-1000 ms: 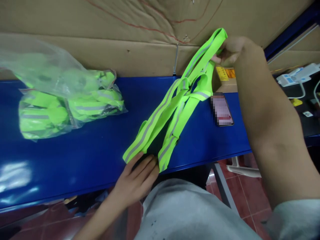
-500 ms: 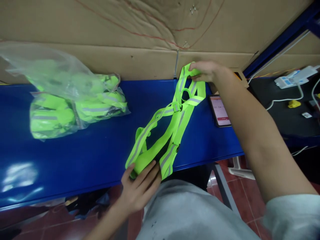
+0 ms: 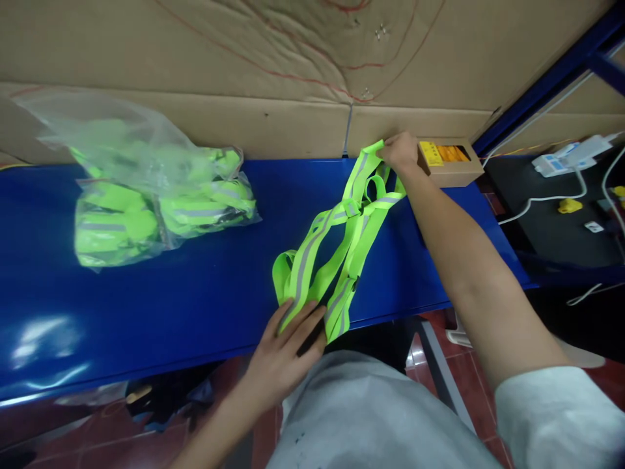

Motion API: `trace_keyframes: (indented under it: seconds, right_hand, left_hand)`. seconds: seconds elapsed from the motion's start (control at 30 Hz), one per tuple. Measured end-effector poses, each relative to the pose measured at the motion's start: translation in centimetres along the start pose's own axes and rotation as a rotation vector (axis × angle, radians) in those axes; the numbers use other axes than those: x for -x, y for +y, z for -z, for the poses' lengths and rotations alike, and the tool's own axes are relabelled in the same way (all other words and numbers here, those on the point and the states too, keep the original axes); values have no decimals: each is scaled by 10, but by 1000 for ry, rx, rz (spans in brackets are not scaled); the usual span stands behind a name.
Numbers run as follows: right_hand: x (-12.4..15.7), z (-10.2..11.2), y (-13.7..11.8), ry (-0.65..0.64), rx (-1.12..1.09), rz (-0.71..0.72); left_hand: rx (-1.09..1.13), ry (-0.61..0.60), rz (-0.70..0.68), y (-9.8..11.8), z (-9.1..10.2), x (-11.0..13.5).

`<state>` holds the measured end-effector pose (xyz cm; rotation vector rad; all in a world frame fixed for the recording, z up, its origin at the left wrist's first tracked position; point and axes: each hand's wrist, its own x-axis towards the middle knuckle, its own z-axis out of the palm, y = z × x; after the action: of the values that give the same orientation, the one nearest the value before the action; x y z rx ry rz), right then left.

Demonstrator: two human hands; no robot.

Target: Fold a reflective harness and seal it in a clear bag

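Note:
A neon-green reflective strap vest (image 3: 305, 264) with grey stripes and small dark buckles lies stretched over the blue table, its lower end near the front edge. My left hand (image 3: 288, 345) grips that lower end, the thumb on one strap and the fingers over the others. At the upper end, close to the cardboard wall, my right hand (image 3: 401, 153) is closed on the vest's straps; its fingertips are partly hidden.
Clear plastic bags (image 3: 117, 228) of folded green vests lie on the blue table (image 3: 209, 293) at left. A cardboard box (image 3: 461, 172) with orange contents stands behind my right forearm. Farther right, a white power strip (image 3: 551, 163) and cables rest on a black surface.
My left hand has shifted right and slightly up with the vest's lower end, bunching the straps closer. My right wrist has turned; the box shows more and the phone is now hidden behind my forearm.

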<state>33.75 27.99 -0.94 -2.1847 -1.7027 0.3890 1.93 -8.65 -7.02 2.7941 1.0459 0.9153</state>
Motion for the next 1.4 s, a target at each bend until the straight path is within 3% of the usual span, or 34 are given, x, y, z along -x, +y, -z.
trace_keyframes:
  seconds: [0.1,0.3,0.6,0.87,1.0,1.2,1.27,1.4]
  right_hand:
    - [7,2,-6,52,142,-23]
    - [13,4,-15,63,464,123]
    - [14,0,-4,19,441,64]
    - [4,8,-10,-49,475,56]
    - [4,10,-11,-51,462,47]
    - [4,8,-15,-39,396,15]
    - [2,6,-15,-31,381,5]
    - [0,3,-14,-9,358,-1]
  left_hand:
    - [27,12,-71,3,-1,-3]
    - [3,38,-169,6,-4,-5]
    - [-39,115,-178,11,-4,-10]
    - [5,-115,-234,4,17,-29]
    - [137,-201,-180,0,23,-46]
    - [439,-462,-64,-15,24,-68]
    - [537,-481,19,-22,20,-73]
    - [590,-395,105,-31,9,-76]
